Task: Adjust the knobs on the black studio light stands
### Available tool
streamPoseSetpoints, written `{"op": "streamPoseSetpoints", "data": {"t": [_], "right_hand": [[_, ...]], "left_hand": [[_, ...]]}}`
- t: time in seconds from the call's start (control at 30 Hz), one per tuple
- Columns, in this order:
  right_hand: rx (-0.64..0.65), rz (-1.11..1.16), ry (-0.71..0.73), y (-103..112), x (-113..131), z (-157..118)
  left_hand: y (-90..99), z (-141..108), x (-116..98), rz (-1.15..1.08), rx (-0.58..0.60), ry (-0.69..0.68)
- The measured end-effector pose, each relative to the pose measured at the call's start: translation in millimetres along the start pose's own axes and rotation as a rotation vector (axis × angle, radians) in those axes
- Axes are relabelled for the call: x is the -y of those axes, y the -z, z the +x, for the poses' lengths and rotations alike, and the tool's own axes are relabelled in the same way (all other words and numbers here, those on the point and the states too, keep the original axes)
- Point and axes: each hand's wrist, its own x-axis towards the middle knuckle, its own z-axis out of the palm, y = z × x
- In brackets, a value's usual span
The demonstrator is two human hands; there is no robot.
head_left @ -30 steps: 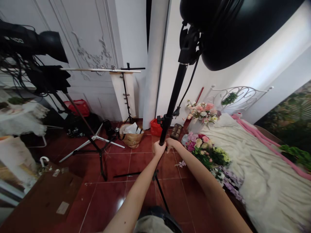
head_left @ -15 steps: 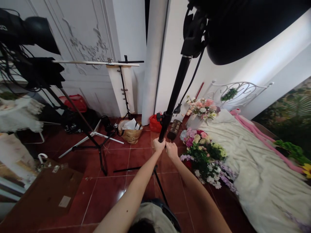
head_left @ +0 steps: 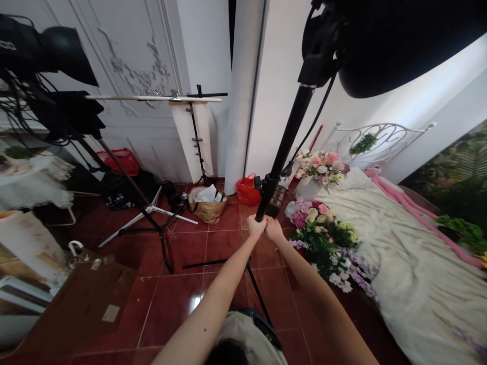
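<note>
My left hand (head_left: pixel 256 226) is closed around the black pole of a light stand (head_left: pixel 289 139), below its locking collar. Close beside it, my right hand (head_left: pixel 274 229) is curled against the same pole; its fingertips are partly hidden. The pole leans to the upper right and carries a studio light with a large black reflector (head_left: pixel 391 50), cut off by the top edge. A cable (head_left: pixel 315 114) hangs from the light, its plug dangling by the pole. Legs of the stand (head_left: pixel 256 289) are spread on the tiled floor under my arms.
Flowers (head_left: pixel 323 228) and a bed (head_left: pixel 411 263) lie to the right. A woven basket (head_left: pixel 208 203) and a red bag (head_left: pixel 249 190) stand ahead. Leftward are another light (head_left: pixel 68 53) on a stand, its legs (head_left: pixel 163 248) and a cardboard box (head_left: pixel 79 294).
The pole and reflector have shifted right in view, and the background has moved slightly right too. My right hand is now closer to my left. Both stay at the pole.
</note>
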Motion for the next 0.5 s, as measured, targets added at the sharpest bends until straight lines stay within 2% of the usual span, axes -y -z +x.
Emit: {"op": "streamPoseSetpoints", "data": {"t": [0.13, 0.17, 0.3, 0.5], "right_hand": [[-0.194, -0.036, -0.118, -8, 13, -9], [-0.209, -0.02, -0.161, -10, 16, -10], [-0.048, 0.104, -0.235, -7, 19, -11], [0.24, 0.039, -0.13, 18, -1, 4]], "left_hand": [[0.4, 0, 0, -0.075, -0.001, 0.008], [0.5, 0, 0, -0.077, 0.001, 0.003], [1.3, 1, 2, -0.051, 0.001, -0.018], [1.5, 3, 6, -0.002, 0.008, -0.014]]}}
